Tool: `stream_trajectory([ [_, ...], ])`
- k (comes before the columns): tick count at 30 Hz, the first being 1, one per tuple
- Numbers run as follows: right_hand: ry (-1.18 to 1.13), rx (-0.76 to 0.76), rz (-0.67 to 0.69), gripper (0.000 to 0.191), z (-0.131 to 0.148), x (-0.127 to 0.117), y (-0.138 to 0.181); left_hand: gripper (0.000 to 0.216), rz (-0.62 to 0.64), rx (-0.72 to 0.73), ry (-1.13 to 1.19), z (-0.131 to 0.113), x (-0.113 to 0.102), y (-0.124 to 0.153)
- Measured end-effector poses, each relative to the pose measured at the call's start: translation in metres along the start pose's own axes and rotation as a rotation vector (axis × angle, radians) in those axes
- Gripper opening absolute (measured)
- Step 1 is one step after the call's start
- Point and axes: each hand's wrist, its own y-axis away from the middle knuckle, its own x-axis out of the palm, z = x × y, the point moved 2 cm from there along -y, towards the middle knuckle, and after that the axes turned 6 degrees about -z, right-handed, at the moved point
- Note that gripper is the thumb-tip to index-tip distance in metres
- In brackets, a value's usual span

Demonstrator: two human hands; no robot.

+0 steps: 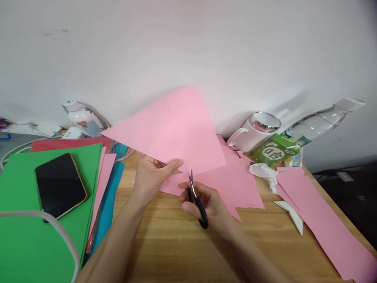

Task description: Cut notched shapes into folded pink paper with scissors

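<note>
My left hand (153, 175) pinches the lower edge of a large pink paper sheet (179, 125), thumb on top and fingers underneath. The sheet is held up off the table, tilted toward the wall. In my right hand (212, 204) is a pair of scissors (198, 204) with black handles. Their blades point away from me and meet the sheet's near edge, just right of my left thumb. Below the raised sheet lie more pink paper pieces (244, 181) with jagged cut edges, partly hidden by it.
A phone (60, 184) rests on green paper (20, 239) at left, beside a white bottle (84, 118). Along the right stand a mug (255, 131), a green box (273, 151) and a clear plastic bottle (318, 122). Pink strips (321, 220) and crumpled tissue (265, 173) lie near the right edge.
</note>
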Motion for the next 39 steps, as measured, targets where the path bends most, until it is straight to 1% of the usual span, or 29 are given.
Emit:
stream_trajectory([
  [2, 0.001, -0.002, -0.002, 0.033, 0.001, 0.0, 0.0, 0.016, 0.029, 0.02, -0.009, -0.001, 0.0, 0.001],
  [5, 0.006, 0.01, 0.001, 0.032, 0.001, 0.0, 0.0, 0.014, 0.043, -0.02, -0.066, -0.004, 0.0, 0.005],
  [7, 0.011, 0.026, 0.005, 0.034, -0.001, -0.001, -0.001, 0.013, 0.013, -0.04, -0.126, -0.006, -0.001, 0.008],
  [9, 0.025, 0.037, 0.005, 0.036, -0.001, -0.001, -0.001, 0.014, -0.027, -0.024, -0.168, -0.007, -0.003, 0.011],
  [11, 0.044, 0.037, 0.008, 0.035, -0.001, -0.001, 0.0, 0.017, -0.039, -0.015, -0.2, -0.008, -0.004, 0.013],
  [14, 0.071, 0.025, 0.034, 0.034, 0.001, -0.001, 0.001, 0.017, -0.027, -0.028, -0.197, -0.009, -0.005, 0.015],
  [18, 0.082, 0.013, 0.071, 0.034, 0.0, -0.002, 0.003, 0.017, -0.039, 0.003, -0.208, -0.01, -0.008, 0.016],
  [23, 0.095, 0.023, 0.072, 0.036, -0.003, -0.003, 0.004, 0.014, -0.039, 0.034, -0.227, -0.009, -0.009, 0.017],
  [27, 0.1, 0.032, 0.063, 0.037, 0.001, -0.002, 0.004, 0.014, -0.063, 0.03, -0.256, -0.011, -0.008, 0.018],
  [33, 0.091, 0.032, 0.056, 0.038, 0.004, -0.001, 0.003, 0.013, -0.093, 0.07, -0.288, -0.014, -0.007, 0.019],
  [36, 0.086, 0.03, 0.058, 0.037, 0.003, -0.001, 0.003, 0.014, -0.1, 0.071, -0.328, -0.014, -0.007, 0.019],
  [39, 0.1, 0.025, 0.059, 0.036, 0.002, -0.001, 0.003, 0.014, -0.085, 0.061, -0.319, -0.014, -0.007, 0.02],
])
